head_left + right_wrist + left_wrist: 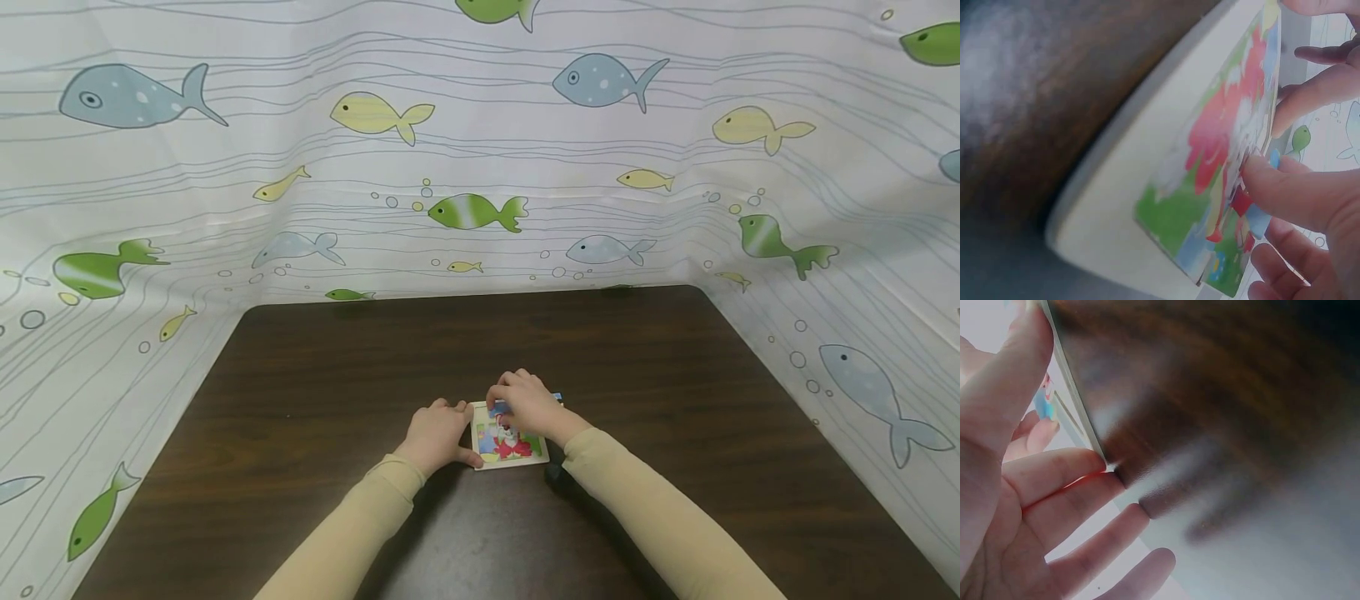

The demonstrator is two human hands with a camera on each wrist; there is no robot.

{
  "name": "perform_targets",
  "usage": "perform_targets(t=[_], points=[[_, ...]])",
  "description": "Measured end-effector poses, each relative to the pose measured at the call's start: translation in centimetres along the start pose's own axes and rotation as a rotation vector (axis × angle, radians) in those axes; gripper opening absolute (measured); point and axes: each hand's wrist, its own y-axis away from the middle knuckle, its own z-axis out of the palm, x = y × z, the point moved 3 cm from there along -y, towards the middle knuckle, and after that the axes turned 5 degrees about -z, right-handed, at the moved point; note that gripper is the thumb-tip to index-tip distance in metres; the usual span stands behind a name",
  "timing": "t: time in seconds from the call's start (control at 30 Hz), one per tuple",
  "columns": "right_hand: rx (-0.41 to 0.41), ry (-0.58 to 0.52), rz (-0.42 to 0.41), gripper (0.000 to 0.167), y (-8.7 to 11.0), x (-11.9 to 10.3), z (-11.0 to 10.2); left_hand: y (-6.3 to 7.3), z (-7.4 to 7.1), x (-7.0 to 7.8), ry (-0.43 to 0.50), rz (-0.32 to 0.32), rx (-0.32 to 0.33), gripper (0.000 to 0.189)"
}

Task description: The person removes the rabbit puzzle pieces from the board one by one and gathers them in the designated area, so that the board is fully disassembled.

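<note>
A small jigsaw puzzle board [512, 465] with a pale wooden border and a colourful picture lies on the table in the head view. My left hand [437, 435] rests at its left side, thumb by the near corner and fingertips at the far one. In the left wrist view those fingers [1079, 494] stretch out fairly straight along the board's edge. Over the upper part of the picture, my right hand [528, 406] pinches a puzzle piece [1259, 220] between thumb and fingers. That piece shows blue and red and is tilted up from the picture; the hand partly hides it.
A bit of blue card [557, 397] shows just behind the right hand. Beneath the right wrist is a small black object [553, 473]. The dark wooden table [300, 417] is surrounded by a white curtain [480, 150] printed with fish.
</note>
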Motion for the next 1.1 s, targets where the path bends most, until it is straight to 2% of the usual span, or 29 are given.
perform_targets(t=[0.17, 0.33, 0.43, 0.6, 0.77, 1.1], points=[[0.006, -0.023, 0.007, 0.020, 0.13, 0.18, 0.10, 0.02, 0.02, -0.03, -0.003, 0.001, 0.004, 0.092], [0.019, -0.107, 0.041, 0.031, 0.09, 0.41, 0.19, 0.02, 0.00, -0.04, -0.001, 0.003, 0.010, 0.091], [0.017, -0.150, 0.070, 0.030, 0.02, 0.57, 0.24, 0.05, -0.09, -0.02, 0.005, 0.003, 0.013, 0.091], [0.003, -0.129, 0.080, 0.023, 0.01, 0.54, 0.16, 0.12, -0.20, -0.02, 0.007, 0.004, 0.012, 0.091], [0.001, -0.098, 0.073, 0.023, 0.01, 0.37, -0.01, 0.20, -0.21, -0.07, 0.017, 0.002, 0.010, 0.090], [-0.016, -0.128, 0.081, 0.027, 0.19, 0.49, -0.13, 0.11, -0.12, -0.12, 0.014, 0.004, 0.006, 0.091]])
